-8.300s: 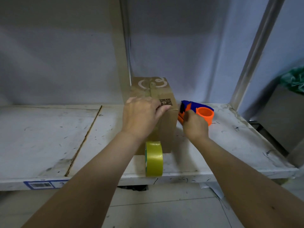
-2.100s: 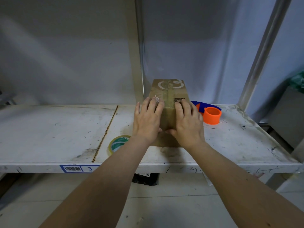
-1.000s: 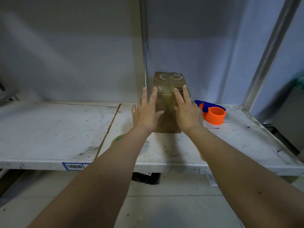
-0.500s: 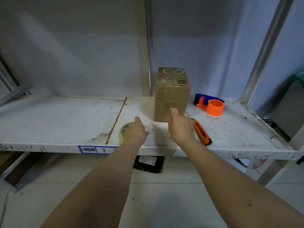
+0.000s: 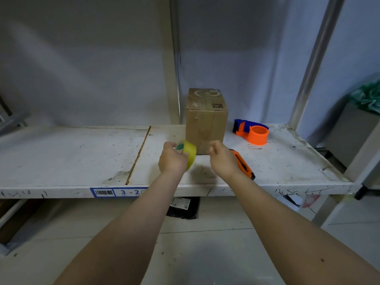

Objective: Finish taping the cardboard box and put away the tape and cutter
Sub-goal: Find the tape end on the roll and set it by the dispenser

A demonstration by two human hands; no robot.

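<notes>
Your left hand [image 5: 172, 159] grips the roll of yellow tape [image 5: 188, 154], fingers wrapped around its rim, holding it tilted above the scuffed white shelf [image 5: 72, 153] with its open core facing up and left. Behind stands the upright cardboard box [image 5: 206, 120], a tape strip running front to back over its top. Your right hand [image 5: 222, 159] hovers loosely curled, holding nothing. Beside it the orange cutter [image 5: 243, 164] lies flat, long axis running back-left to front-right. The orange-and-blue dispenser [image 5: 251, 133] sits farther right.
</notes>
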